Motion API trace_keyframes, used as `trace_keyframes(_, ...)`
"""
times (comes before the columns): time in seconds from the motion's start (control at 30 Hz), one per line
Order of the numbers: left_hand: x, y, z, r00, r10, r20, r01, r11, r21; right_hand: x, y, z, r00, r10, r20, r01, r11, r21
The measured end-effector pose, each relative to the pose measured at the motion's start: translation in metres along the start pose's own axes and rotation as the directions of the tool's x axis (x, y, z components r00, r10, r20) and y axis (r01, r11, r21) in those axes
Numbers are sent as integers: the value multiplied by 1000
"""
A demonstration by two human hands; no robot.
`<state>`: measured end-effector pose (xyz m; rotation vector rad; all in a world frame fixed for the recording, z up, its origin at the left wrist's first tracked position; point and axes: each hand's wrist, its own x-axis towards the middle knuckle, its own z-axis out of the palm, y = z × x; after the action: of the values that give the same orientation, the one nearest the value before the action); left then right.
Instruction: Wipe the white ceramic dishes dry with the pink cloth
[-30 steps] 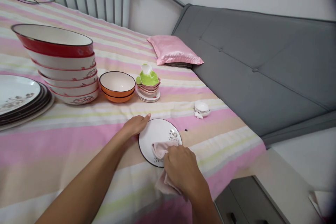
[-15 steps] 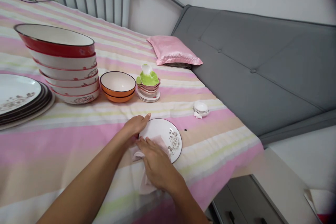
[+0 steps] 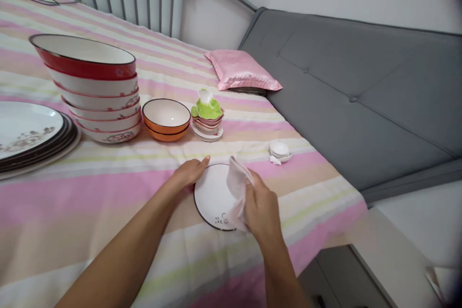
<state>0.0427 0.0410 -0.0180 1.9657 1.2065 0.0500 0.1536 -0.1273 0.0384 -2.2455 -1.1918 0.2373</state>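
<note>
A small white plate [image 3: 212,197] with a dark rim lies on the striped bedsheet [image 3: 90,202]. My left hand [image 3: 191,172] rests on the plate's left edge, fingers stretched along the rim. My right hand [image 3: 262,209] is closed on a pale pink cloth [image 3: 236,190] and presses it on the right side of the plate, hiding that part.
A stack of red-and-white bowls [image 3: 94,91] and a stack of large plates [image 3: 32,134] stand at the left. Behind the plate are orange bowls [image 3: 166,118], a pile of small dishes with a green one on top [image 3: 207,115] and tiny white dishes [image 3: 279,150]. A pink pillow [image 3: 241,70] lies by the grey headboard [image 3: 361,86].
My right hand has swept the cloth from the plate's lower left to its right side, and the plate has turned under it. My left hand stays on the rim.
</note>
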Motion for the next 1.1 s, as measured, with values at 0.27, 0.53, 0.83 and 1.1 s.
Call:
trace_keyframes(0.27, -2, 2, -1, 1000, -17, 17, 17, 1000, -14, 18, 22, 26, 970, 107, -217, -104, 994, 26)
trace_keyframes(0.53, -1, 2, 0, 1000, 19, 2, -19, 1000, 23, 24, 31, 78, 985, -91, 149, 100, 994, -52)
trace_keyframes(0.83, 1, 2, 2, 999, 41, -8, -41, 998, 45, 28, 26, 84, 983, -106, 151, 74, 977, 200)
trace_keyframes(1.1, 7, -5, 8, 996, 78, -41, -76, 996, 52, 27, 24, 82, 882, -351, 316, 267, 922, 280)
